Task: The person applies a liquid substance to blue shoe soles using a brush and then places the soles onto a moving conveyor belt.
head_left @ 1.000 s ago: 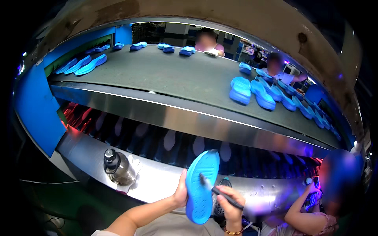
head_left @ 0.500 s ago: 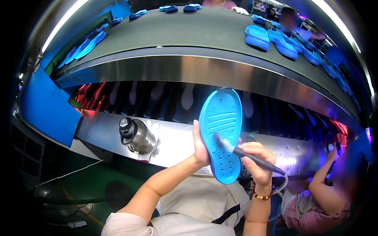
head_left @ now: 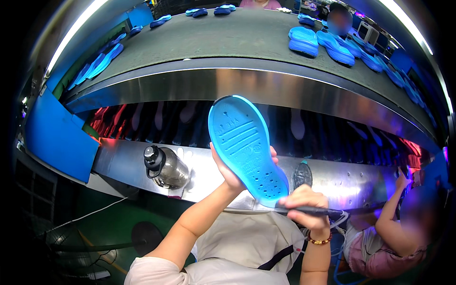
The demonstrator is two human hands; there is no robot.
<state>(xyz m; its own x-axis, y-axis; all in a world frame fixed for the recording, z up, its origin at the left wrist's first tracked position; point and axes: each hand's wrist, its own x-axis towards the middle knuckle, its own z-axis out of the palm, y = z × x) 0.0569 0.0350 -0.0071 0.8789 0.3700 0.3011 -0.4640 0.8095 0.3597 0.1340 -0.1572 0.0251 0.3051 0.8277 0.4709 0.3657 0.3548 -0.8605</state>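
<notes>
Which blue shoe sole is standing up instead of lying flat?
The blue sole held up by the left hand. All the other soles lie flat on the belt.

The single head view looks down and forward from the person's head, close over the left hand (head_left: 232,173) and right hand (head_left: 304,206) holding up a bright blue ridged rubber shoe sole (head_left: 247,145); beyond, it faces the curved grey conveyor belt (head_left: 228,42); fisheye bending bows the polished steel edge (head_left: 237,83).

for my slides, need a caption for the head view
Left hand holds a blue shoe sole upright; right hand grips a dark brush.
</notes>
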